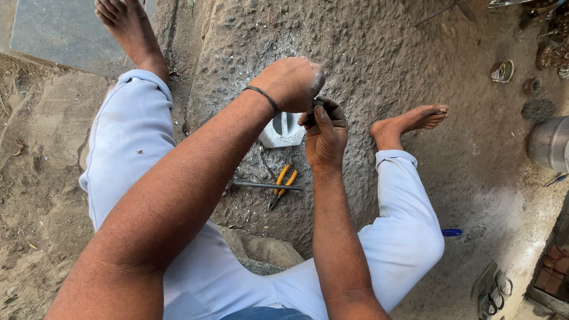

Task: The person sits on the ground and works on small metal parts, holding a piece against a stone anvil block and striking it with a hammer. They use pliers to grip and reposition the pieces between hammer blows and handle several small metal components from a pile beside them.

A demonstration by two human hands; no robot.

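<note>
Orange-handled pliers (281, 185) and a thin metal rod (261, 185) lie on pitted stone ground (367, 53); sandals (491, 290) and a metal pot (550, 144) sit at its right edge.

Daylight was soft and even, with no hard-edged shadows anywhere. Beneath the left hand (288, 83) and the right hand (325, 135) only a faint, diffuse darkening lay on the pitted stone slab (367, 53), and its dimples showed by gentle shading. The pale trousers (127, 142) to the left of the hands were the brightest area, near washed out but keeping their folds. Right of the hands, a light patch on the ground looked slightly bleached. Focus was sharp at the hands and on the pliers (281, 185) just below them. Toward the frame edges the wide lens stretched the forearms, and the far right corner objects looked softer and darker.
</note>
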